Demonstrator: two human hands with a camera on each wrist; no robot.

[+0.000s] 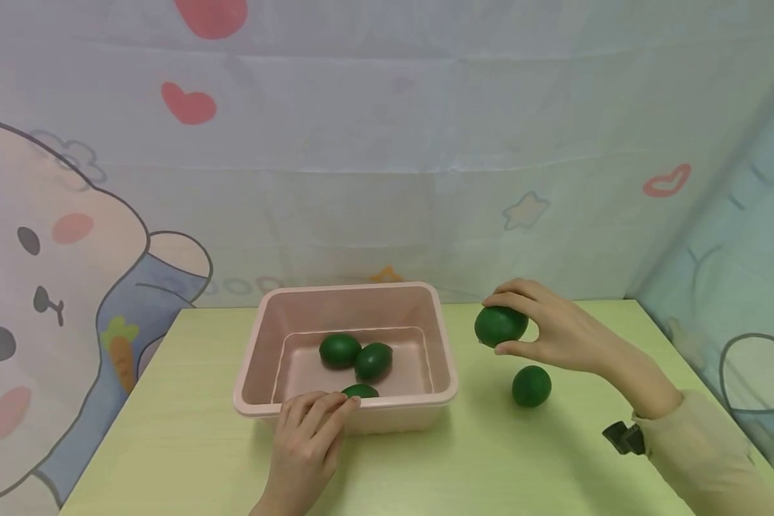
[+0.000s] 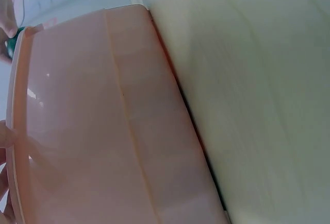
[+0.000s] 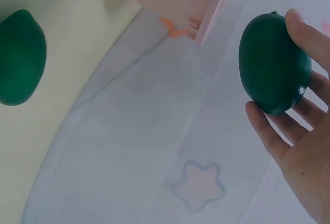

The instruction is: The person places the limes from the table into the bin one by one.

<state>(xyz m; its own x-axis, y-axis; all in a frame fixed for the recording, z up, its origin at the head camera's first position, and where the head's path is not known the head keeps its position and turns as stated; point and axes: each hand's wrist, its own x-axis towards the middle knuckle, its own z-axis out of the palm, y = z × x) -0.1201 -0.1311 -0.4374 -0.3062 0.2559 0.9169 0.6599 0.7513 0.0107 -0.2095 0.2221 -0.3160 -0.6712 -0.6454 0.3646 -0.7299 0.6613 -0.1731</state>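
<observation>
My right hand (image 1: 545,322) holds a dark green lime (image 1: 499,326) between thumb and fingers, raised above the table to the right of a pink plastic bin (image 1: 345,297). The right wrist view shows the same lime (image 3: 273,63), smooth and oval, with fingertips around its side. Beneath that hand another lime (image 1: 532,386) lies on the table. My left hand (image 1: 306,444) grips the bin's front rim, its fingers hooked over the edge. Inside the bin are three limes: one at the back (image 1: 340,351), one beside it (image 1: 373,361), and one partly hidden behind the front rim (image 1: 361,391).
The light yellow-green table (image 1: 187,430) carries the bin left of its middle. A cartoon-printed cloth (image 1: 387,143) hangs along the table's back edge, with another printed cloth (image 1: 735,287) at the right side. A small black clip (image 1: 624,438) sits at the right sleeve cuff.
</observation>
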